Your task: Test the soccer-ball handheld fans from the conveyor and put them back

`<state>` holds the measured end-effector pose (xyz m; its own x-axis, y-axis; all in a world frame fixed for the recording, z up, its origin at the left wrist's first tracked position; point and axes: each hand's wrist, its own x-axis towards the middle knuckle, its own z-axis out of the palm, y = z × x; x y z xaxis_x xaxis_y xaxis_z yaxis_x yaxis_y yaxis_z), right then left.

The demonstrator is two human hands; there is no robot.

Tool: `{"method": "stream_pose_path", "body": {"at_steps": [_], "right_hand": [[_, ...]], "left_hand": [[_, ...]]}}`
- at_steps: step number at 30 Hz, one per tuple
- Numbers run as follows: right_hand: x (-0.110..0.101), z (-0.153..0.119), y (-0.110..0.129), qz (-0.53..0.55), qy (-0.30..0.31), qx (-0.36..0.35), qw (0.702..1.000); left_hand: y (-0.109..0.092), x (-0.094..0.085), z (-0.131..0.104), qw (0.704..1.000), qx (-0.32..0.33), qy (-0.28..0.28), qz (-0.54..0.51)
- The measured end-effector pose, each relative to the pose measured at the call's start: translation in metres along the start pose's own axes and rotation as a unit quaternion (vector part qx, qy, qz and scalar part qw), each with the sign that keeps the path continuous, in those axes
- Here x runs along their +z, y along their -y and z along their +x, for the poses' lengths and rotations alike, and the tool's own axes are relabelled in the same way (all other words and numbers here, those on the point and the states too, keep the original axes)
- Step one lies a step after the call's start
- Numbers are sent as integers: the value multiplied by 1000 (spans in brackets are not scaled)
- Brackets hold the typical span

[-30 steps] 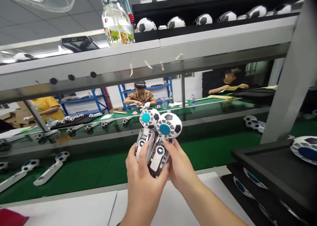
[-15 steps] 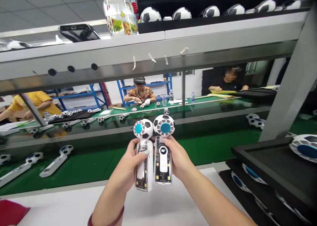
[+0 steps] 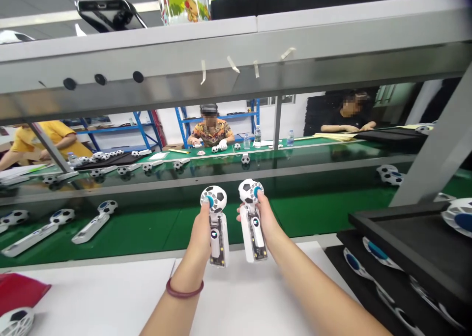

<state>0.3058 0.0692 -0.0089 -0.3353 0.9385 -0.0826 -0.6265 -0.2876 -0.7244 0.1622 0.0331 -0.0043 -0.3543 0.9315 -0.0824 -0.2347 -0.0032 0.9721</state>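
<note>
Currently, the green conveyor belt [image 3: 155, 228] runs behind the white counter [image 3: 110, 287]. Above the counter, held apart, the left hand [image 3: 201, 228] clasps one football-patterned handheld fan [image 3: 220, 234], the right hand [image 3: 268, 219] a second fan [image 3: 251, 224]. Both are lifted, displays [image 3: 214, 234] lit; neither is set down yet.

Left fan [image 3: 218, 228] just beside the right fan [image 3: 250, 228], before the belt [image 3: 158, 233].
More fans [image 3: 88, 228] lie on it at left; stacked trays [image 3: 413, 228] stand at right, the worktop [image 3: 110, 296] this side, a phone [image 3: 110, 15] on the shelf [image 3: 184, 40] overhead.
</note>
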Motion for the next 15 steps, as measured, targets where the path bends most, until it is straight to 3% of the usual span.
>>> {"method": "stream_pose_path", "body": {"at_steps": [4, 8, 11, 15], "right_hand": [[0, -3, -7, -28, -10, -59, 998], [-13, -5, -24, -117, -2, -155, 981], [-28, -2, -42, -172, 20, -202, 964], [-38, -4, -66, -176, 31, -191, 965]], "left_hand": [[2, -4, -4, 991, 92, -47, 81], [7, -16, -16, 971, 170, -86, 143], [23, -30, -20, 967, 180, -100, 149], [55, -47, -18, 982, 145, -72, 92]]}}
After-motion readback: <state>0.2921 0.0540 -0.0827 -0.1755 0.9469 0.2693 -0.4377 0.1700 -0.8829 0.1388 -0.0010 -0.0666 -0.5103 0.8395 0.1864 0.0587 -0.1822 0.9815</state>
